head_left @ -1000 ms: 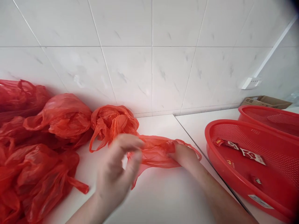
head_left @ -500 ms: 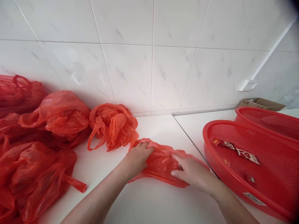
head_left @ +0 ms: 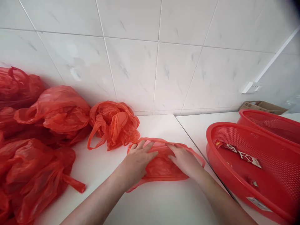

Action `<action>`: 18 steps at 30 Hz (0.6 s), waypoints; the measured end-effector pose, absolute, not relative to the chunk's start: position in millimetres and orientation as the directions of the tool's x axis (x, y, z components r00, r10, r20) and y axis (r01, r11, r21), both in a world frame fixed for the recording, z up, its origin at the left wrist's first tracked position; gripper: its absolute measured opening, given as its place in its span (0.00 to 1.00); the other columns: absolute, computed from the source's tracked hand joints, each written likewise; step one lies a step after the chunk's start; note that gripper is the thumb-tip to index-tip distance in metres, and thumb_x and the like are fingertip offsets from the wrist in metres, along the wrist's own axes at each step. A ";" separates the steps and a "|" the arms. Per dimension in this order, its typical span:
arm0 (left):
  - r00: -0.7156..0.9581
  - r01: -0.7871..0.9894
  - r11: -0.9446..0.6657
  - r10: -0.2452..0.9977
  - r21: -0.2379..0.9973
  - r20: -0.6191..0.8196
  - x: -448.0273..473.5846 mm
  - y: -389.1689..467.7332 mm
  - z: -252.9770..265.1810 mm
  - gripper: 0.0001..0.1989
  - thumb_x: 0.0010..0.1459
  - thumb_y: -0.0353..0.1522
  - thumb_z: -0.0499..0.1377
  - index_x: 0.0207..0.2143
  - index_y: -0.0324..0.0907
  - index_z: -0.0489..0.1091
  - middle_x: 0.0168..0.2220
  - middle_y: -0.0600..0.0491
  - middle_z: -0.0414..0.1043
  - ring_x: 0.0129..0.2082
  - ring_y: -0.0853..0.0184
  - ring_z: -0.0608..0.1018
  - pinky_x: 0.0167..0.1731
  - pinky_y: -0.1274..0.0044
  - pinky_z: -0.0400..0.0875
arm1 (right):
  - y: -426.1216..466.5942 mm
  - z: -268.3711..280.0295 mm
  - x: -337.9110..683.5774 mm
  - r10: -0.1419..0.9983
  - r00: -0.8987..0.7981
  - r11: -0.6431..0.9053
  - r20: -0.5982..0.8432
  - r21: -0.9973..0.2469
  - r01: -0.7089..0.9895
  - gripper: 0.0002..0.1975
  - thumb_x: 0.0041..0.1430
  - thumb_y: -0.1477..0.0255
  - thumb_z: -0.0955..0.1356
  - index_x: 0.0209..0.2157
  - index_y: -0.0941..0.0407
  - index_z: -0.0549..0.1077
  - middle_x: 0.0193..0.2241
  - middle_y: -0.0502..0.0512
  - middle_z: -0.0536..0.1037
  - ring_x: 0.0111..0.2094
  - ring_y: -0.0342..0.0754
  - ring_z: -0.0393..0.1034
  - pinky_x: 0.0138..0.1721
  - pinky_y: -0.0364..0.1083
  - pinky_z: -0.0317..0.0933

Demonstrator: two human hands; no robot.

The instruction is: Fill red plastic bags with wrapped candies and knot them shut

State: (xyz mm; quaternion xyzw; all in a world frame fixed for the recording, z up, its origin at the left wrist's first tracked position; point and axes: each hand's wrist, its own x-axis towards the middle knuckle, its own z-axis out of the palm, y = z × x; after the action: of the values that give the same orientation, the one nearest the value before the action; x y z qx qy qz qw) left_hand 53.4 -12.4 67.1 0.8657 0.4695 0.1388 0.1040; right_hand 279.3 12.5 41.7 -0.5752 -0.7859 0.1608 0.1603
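A thin red plastic bag (head_left: 161, 167) lies spread on the white table in front of me. My left hand (head_left: 138, 159) rests on its left part, fingers spread and pointing away from me. On the bag's right part lies my right hand (head_left: 182, 157), its fingers stretched out and apart, the fingertips near the far edge. Neither hand is wrapped round the plastic. Just beyond my left hand sits a crumpled red plastic bag (head_left: 114, 125) with a loop handle sticking out.
Piled red plastic bags (head_left: 37, 175) fill the left side. At right stands a red perforated basket (head_left: 225, 175) with several small wrapped packets inside; a second red basket (head_left: 269, 120) and a cardboard box (head_left: 267, 107) are behind. A tiled wall (head_left: 131, 72) bounds the back.
My left hand has spread its fingers further over the bag. My right hand has shifted towards the bag's far edge. The bag looks flatter, and the view has tilted slightly.
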 end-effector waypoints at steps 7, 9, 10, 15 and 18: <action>0.553 0.767 -0.588 0.809 0.257 0.200 28.2 -6.1 66.0 0.30 0.49 0.27 0.58 0.55 0.54 0.64 0.62 0.52 0.59 0.61 0.54 0.62 0.52 0.63 0.65 | 31.6 33.5 286.7 0.971 -0.232 0.170 -0.061 -0.510 0.843 0.33 0.46 0.60 0.71 0.55 0.51 0.67 0.54 0.56 0.69 0.50 0.53 0.66 0.46 0.46 0.61; 0.463 0.779 -0.590 0.770 0.213 0.439 26.0 -2.3 61.2 0.19 0.55 0.32 0.56 0.51 0.50 0.68 0.57 0.50 0.65 0.56 0.57 0.67 0.52 0.65 0.66 | 31.3 34.2 284.9 0.972 -0.234 0.205 -0.001 -0.481 0.852 0.30 0.47 0.60 0.71 0.53 0.53 0.69 0.51 0.57 0.70 0.51 0.53 0.66 0.48 0.47 0.60; 0.370 0.809 -0.550 0.751 0.208 0.547 25.4 -0.8 57.6 0.16 0.57 0.34 0.55 0.49 0.47 0.70 0.56 0.48 0.65 0.55 0.56 0.68 0.53 0.63 0.65 | 30.2 35.0 283.7 0.973 -0.231 0.214 0.020 -0.464 0.860 0.28 0.49 0.60 0.70 0.53 0.54 0.68 0.51 0.58 0.70 0.51 0.54 0.66 0.49 0.48 0.60; -0.155 0.756 -0.214 0.860 0.619 0.486 23.3 -6.6 41.3 0.34 0.51 0.47 0.58 0.57 0.42 0.60 0.58 0.42 0.59 0.56 0.50 0.66 0.51 0.57 0.67 | -3.7 59.7 273.5 0.955 -0.290 0.291 0.067 -0.407 0.866 0.17 0.63 0.71 0.60 0.52 0.57 0.68 0.48 0.60 0.72 0.48 0.51 0.67 0.47 0.48 0.61; -0.262 0.568 -0.038 0.939 0.822 0.224 20.3 -16.7 41.0 0.44 0.47 0.53 0.58 0.61 0.43 0.51 0.55 0.44 0.63 0.48 0.55 0.73 0.38 0.66 0.75 | -42.0 97.0 279.8 0.895 -0.402 0.445 0.192 -0.436 0.782 0.16 0.64 0.72 0.58 0.49 0.52 0.70 0.47 0.55 0.73 0.47 0.47 0.68 0.47 0.46 0.61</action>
State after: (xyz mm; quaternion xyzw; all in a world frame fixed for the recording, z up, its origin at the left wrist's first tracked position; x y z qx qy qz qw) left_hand 20.3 -16.7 41.0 0.5698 0.6611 0.4406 0.2101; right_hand 279.8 -42.0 97.0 -0.5079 -0.8256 0.1397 0.2022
